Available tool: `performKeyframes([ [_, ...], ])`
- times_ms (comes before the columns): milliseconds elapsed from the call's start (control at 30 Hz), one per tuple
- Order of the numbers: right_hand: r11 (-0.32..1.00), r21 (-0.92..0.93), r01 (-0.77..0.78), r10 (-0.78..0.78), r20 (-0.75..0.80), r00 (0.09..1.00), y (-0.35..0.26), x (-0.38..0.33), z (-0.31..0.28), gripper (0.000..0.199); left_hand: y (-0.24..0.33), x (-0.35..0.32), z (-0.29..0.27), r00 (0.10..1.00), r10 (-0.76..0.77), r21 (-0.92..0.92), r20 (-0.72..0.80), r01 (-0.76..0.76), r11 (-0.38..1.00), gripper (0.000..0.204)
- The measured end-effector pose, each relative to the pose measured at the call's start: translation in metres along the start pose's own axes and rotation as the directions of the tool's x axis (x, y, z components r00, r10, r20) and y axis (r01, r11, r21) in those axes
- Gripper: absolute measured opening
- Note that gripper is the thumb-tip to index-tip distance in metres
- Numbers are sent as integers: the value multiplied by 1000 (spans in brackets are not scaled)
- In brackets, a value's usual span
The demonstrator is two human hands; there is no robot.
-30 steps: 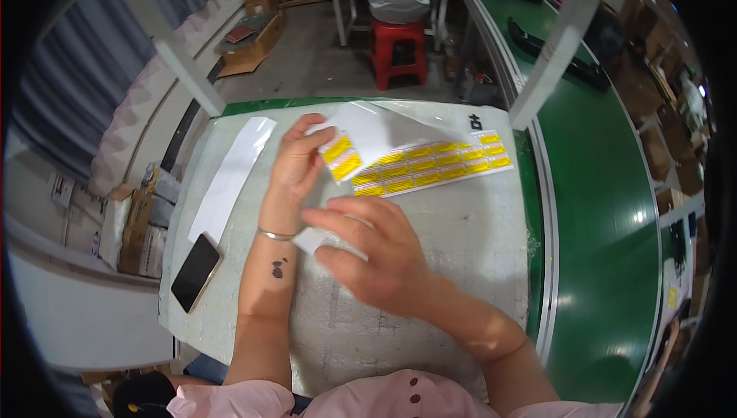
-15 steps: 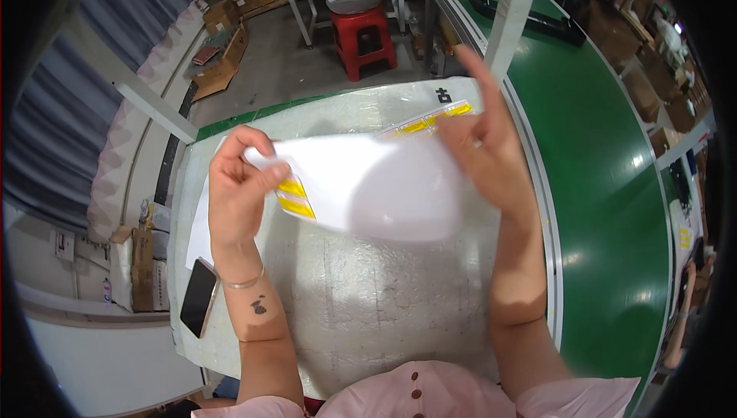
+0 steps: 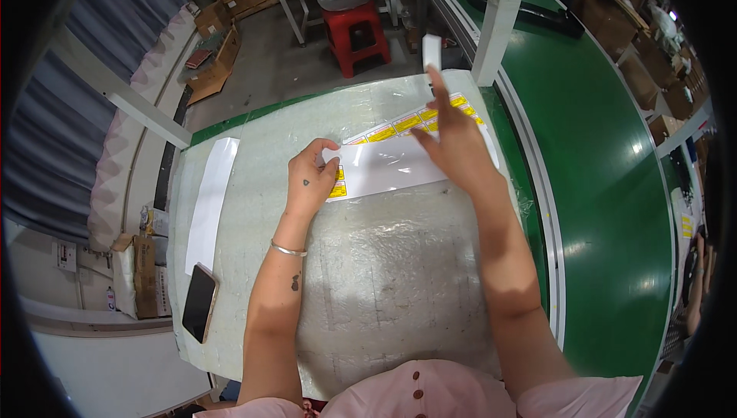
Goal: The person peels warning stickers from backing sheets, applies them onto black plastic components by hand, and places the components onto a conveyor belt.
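Between the thumb and fingers of my left hand point(image 3: 313, 176) is the left end of a white label sheet point(image 3: 395, 166). A few yellow labels point(image 3: 336, 188) show at that end; the rest of its face is plain and glossy. My right hand point(image 3: 459, 145) is over the sheet's right part, thumb and index finger spread apart. A small white label-like piece point(image 3: 432, 52) sits at the tip of the raised index finger, slightly blurred. Behind the held sheet, rows of yellow-and-white labels point(image 3: 407, 122) lie on the table, partly covered.
On the plastic-covered table point(image 3: 384, 295), a white paper strip point(image 3: 211, 203) and a phone point(image 3: 200, 303) lie at the left. A white post point(image 3: 503, 15) rises at the far right corner, beside a green conveyor belt point(image 3: 606, 226). Beyond, a person sits on a red stool point(image 3: 357, 38).
The sheet has moved right and lower, turning flatter over the table with my left hand. My right hand has shifted left, and a white piece now shows at its index fingertip.
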State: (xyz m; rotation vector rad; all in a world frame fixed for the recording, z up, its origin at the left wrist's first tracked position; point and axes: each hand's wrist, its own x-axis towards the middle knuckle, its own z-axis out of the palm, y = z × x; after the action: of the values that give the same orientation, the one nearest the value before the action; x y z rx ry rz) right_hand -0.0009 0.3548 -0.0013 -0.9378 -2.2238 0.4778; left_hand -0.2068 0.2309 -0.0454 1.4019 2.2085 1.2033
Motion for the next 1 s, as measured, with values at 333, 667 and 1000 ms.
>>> performKeyframes([
  [333, 986, -124, -108, 101, -57, 993, 29, 1, 7, 92, 10, -3, 1, 995, 0, 59, -97, 5, 998, 15],
  [667, 907, -157, -390, 386, -55, 921, 59, 1, -3, 91, 4, -5, 6, 967, 218, 436, -129, -143, 889, 22],
  [1000, 918, -133, -373, 356, -136, 925, 71, 0, 20, 81, -8, -2, 7, 961, 277, 353, -14, -254, 900, 26],
])
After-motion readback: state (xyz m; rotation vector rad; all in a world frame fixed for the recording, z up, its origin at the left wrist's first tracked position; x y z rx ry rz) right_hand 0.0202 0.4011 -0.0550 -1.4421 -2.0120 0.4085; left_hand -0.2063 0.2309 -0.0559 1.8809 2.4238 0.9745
